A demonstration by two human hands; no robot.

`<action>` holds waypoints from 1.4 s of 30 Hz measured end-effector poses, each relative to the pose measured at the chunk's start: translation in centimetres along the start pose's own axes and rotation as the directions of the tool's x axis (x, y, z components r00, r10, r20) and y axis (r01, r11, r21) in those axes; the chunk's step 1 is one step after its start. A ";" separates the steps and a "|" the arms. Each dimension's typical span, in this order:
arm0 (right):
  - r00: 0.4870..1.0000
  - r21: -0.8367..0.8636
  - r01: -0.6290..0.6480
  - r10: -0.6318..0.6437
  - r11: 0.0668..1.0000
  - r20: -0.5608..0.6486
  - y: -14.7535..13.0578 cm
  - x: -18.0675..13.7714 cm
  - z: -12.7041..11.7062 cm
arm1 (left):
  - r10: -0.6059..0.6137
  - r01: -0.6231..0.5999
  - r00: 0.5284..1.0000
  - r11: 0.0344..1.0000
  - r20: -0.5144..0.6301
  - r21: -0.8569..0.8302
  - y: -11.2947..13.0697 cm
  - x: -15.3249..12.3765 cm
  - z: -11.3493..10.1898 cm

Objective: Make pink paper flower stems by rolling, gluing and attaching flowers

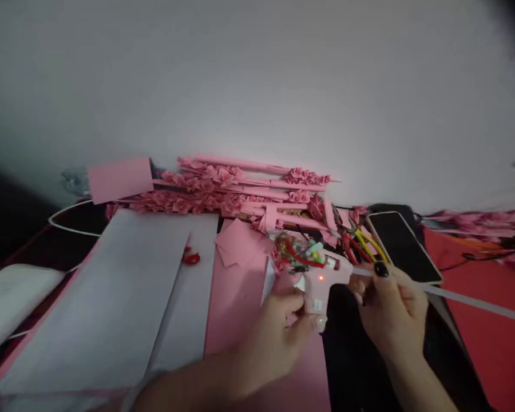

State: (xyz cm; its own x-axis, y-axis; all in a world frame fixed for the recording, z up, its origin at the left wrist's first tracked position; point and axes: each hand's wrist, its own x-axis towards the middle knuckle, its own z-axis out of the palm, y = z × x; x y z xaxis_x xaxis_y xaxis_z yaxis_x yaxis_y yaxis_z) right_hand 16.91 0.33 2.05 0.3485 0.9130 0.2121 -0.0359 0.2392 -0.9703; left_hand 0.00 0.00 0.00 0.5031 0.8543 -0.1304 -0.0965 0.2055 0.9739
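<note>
My left hand is wrapped round the handle of a pale pink glue gun, whose small red light glows. In my right hand, a long whitish glue stick is pinched between thumb and fingers. The stick's near end meets the back of the gun; whether it is inside cannot be made out. Just beyond the gun lies a jumble of small colourful bits. Red-handled scissors or pliers and a yellow-handled tool lie close past my right hand.
Pink paper flowers and rolled stems line the wall. White sheets cover the left, with a small red object on them. Pink paper squares lie centrally. A phone and red paper are at right.
</note>
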 end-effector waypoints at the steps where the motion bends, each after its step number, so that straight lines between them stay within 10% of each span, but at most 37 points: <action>1: 1.000 0.005 0.000 0.000 1.000 -0.017 0.1 -0.2 0.1 | 0.000 0.000 1.000 1.000 -0.006 0.000 0.1 0.0 0.0; 13: 0.977 -0.120 0.123 -0.100 0.985 0.186 0.2 0.4 -1.4 | 0.033 -0.032 0.999 0.998 -0.015 0.057 0.2 -0.1 0.2; 42: 0.995 0.077 -0.008 0.000 0.997 0.100 0.2 -0.3 0.7 | 0.083 -0.078 0.996 0.990 -0.039 0.117 -0.2 0.0 0.3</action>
State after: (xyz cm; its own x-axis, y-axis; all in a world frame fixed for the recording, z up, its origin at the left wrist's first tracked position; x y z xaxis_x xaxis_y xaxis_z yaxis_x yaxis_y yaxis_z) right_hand 16.14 0.40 1.88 0.2534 0.9415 0.2222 -0.1109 0.2565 -0.9602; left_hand 0.28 -0.17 -0.18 0.4599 0.8862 -0.0562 -0.0347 0.0812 0.9961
